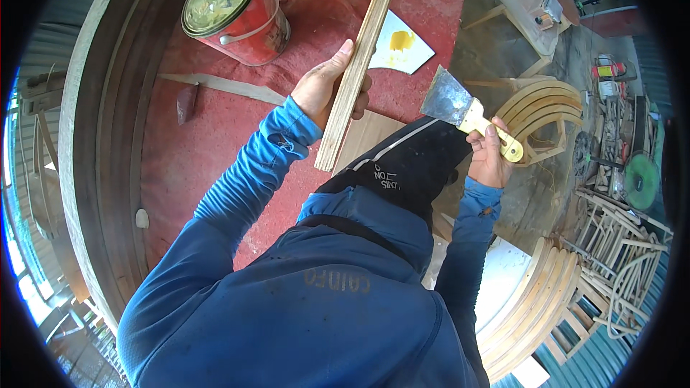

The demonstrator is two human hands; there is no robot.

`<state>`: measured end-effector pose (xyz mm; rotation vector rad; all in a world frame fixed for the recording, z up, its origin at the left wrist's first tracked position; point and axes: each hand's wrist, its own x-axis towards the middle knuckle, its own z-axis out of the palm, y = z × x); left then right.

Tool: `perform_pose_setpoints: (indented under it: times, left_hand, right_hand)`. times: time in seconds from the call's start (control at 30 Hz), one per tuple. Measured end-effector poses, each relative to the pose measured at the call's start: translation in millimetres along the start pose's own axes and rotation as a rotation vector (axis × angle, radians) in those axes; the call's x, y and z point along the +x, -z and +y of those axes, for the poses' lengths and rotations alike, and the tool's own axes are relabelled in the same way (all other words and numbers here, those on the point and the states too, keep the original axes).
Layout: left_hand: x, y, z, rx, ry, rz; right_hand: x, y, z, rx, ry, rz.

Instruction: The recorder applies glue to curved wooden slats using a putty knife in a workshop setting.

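A long, narrow wooden strip (357, 75) slants up and away in my left hand (323, 90), whose fingers wrap round it with the thumb along its near side. My right hand (491, 149) grips the pale yellow handle of a putty knife (449, 98), its wide metal blade pointing up and left, apart from the strip. Between them, farther off, lies a white board (420, 57) with a dab of yellow-brown paste (401, 41). A red paint can (248, 25) with a smeared lid and a wire handle stands beyond my left hand.
The red work surface (237, 129) carries a thin wooden offcut (223, 85) and a small dark block (187, 103). Curved wooden boards (97, 129) rise along the left. At right are stacked curved wooden pieces (543, 111), a wooden stand (528, 18) and a green fan-like disc (640, 179).
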<state>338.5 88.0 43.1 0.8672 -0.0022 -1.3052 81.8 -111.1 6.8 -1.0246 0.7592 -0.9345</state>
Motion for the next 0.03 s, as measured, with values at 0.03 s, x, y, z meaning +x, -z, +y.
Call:
perform_pose_setpoints:
  times: [0.03]
  left_hand:
    - [0.7, 1.7, 1.1, -0.038, 0.003, -0.061]
  right_hand:
    - [0.4, 0.8, 0.2, -0.001, 0.005, -0.007]
